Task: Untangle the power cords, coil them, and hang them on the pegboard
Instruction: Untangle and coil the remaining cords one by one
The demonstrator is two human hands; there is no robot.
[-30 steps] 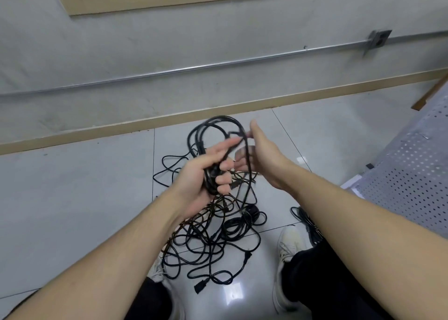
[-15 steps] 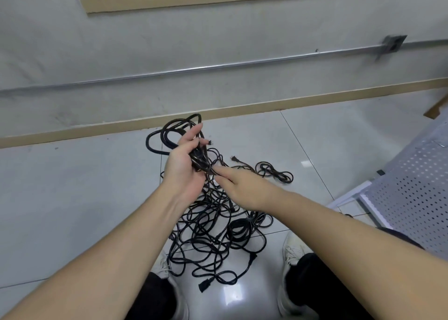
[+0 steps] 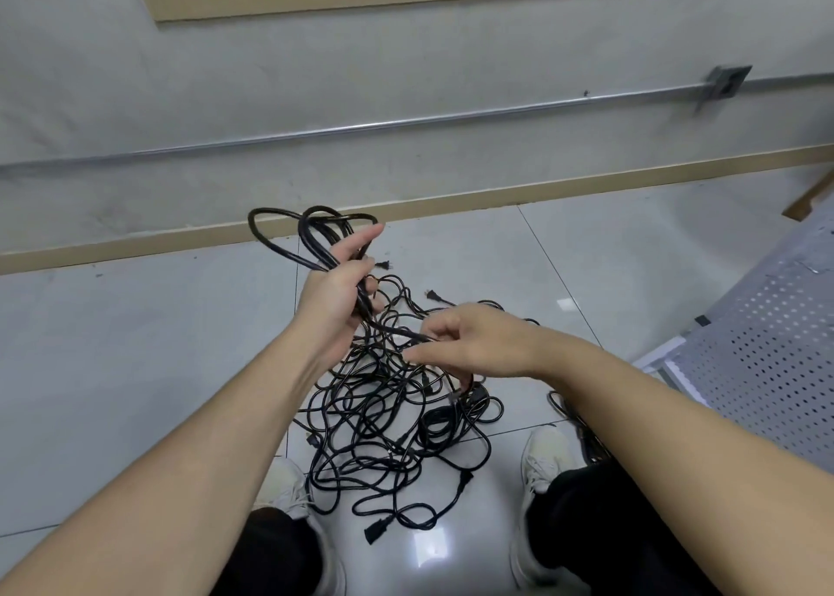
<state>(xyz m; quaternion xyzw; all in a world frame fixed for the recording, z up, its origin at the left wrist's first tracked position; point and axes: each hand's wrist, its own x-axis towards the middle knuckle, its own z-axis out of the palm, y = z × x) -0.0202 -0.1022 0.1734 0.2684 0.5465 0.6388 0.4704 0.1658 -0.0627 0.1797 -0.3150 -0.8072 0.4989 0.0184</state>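
Nearest the camera, between two pale canvas shoes (image 3: 548, 458), a black moulded plug connector (image 3: 378, 528) lies on the glossy grey floor tiles (image 3: 135, 370) at the edge of the tangled heap of thin black power cords (image 3: 383, 419). Above the heap, a single cord strand is pinched between thumb and curled fingers of the right hand (image 3: 469, 342). Further out, a half-made coil of black cord loops (image 3: 311, 234) is gripped in the left hand (image 3: 336, 295), with its forefinger stretched out. The perforated grey metal pegboard (image 3: 762, 361) lies to the right, well apart from the heap. Judged from this, the strand is best fed through slowly, each loop laid to match the coil, and snags freed by hand rather than pulled tight.
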